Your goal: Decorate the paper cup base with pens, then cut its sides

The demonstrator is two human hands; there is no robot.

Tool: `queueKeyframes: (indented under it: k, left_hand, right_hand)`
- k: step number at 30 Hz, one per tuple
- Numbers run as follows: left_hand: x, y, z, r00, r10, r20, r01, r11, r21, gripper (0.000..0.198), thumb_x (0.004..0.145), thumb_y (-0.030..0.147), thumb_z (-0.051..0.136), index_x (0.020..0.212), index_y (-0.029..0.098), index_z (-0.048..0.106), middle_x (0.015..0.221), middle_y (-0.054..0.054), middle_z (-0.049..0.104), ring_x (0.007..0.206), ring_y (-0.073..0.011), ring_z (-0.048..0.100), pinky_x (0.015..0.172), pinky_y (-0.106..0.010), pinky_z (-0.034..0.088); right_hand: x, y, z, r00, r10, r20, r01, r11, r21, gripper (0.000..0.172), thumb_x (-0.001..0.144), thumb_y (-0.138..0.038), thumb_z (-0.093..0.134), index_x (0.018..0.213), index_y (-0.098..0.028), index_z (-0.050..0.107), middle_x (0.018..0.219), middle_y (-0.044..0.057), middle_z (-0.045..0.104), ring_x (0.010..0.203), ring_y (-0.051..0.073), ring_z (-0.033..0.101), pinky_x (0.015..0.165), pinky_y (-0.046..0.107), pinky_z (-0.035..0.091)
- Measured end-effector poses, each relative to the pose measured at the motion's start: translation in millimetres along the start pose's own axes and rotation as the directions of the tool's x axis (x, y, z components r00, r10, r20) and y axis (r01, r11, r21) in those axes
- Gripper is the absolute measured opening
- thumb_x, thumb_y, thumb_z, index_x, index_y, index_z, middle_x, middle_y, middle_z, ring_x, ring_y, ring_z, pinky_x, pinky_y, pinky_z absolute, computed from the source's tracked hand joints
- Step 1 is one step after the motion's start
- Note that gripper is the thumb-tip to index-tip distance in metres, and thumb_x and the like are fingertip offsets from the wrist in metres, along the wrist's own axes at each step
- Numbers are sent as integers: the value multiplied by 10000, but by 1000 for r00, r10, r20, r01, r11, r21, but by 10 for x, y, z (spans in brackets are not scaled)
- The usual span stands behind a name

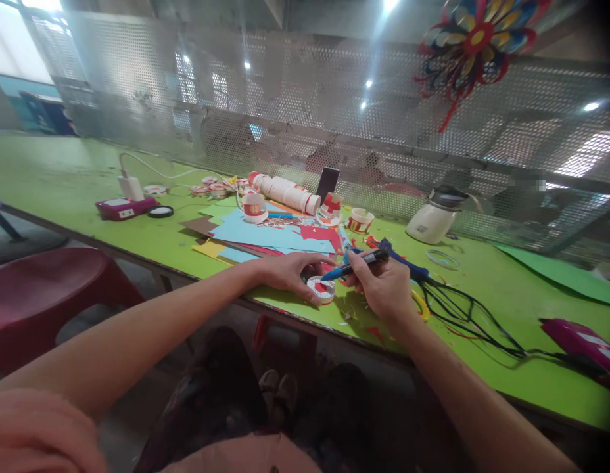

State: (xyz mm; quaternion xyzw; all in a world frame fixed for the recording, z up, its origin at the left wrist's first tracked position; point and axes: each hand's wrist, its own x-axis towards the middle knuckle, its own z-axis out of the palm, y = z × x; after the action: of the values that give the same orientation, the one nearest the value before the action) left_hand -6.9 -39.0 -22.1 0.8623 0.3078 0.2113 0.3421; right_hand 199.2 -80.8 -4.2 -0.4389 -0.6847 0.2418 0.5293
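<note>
My left hand point(289, 270) rests on the green table point(63, 174) with its fingers curled around a small white paper cup point(321, 289) with red marks, which sits near the front edge. My right hand point(384, 286) grips a blue and black tool shaped like a pen point(357, 264), its tip pointing left at the cup. A black cord point(463, 315) trails from the tool to the right.
Sheets of coloured paper point(265, 236) lie behind the hands, with a stack of paper cups point(285, 192), loose cups, a white appliance point(433, 220) and a pink box with a charger point(125, 207). A perforated metal screen point(285, 85) backs the table. A red stool point(48, 289) stands left.
</note>
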Motion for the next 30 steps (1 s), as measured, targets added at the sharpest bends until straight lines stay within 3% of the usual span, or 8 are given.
queueKeyframes:
  k: [21, 30]
  left_hand:
    - [-2, 16, 3, 1000, 11, -17, -11, 1000, -2, 830, 629, 341, 822, 1360, 196, 458, 966, -21, 582, 912, -169, 536, 819, -280, 437]
    - [1, 21, -9, 1000, -9, 10, 9, 1000, 3, 848, 639, 370, 809, 1383, 203, 438, 1004, -33, 579, 935, -177, 550, 853, -298, 440]
  right_hand:
    - [2, 31, 6, 998, -11, 57, 18, 994, -112, 375, 830, -494, 609, 691, -147, 650, 458, 8, 601, 384, 113, 495, 407, 228, 378]
    - [35, 93, -6, 996, 5, 90, 6, 993, -118, 454, 829, -506, 611, 538, -158, 621, 447, 22, 597, 375, 99, 481, 399, 226, 357]
